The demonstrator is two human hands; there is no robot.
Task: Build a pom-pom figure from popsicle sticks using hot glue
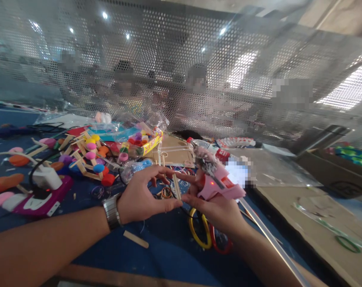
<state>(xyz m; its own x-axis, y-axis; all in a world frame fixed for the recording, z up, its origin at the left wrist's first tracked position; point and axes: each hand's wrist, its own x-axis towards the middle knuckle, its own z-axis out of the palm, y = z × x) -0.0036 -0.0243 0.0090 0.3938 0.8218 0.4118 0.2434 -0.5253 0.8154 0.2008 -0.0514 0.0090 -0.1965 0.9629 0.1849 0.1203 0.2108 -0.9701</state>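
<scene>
While my right hand (pixel 218 207) grips the pink glue gun (pixel 210 189), my curved left hand (pixel 139 196) pinches a wooden craft stick (pixel 177 186) beside it.

The clear glue stick (pixel 271 240) is cut off (bottom edge).

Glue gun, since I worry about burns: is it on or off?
Apparently on: a small red light glows on the pink glue gun in the right hand.
</scene>
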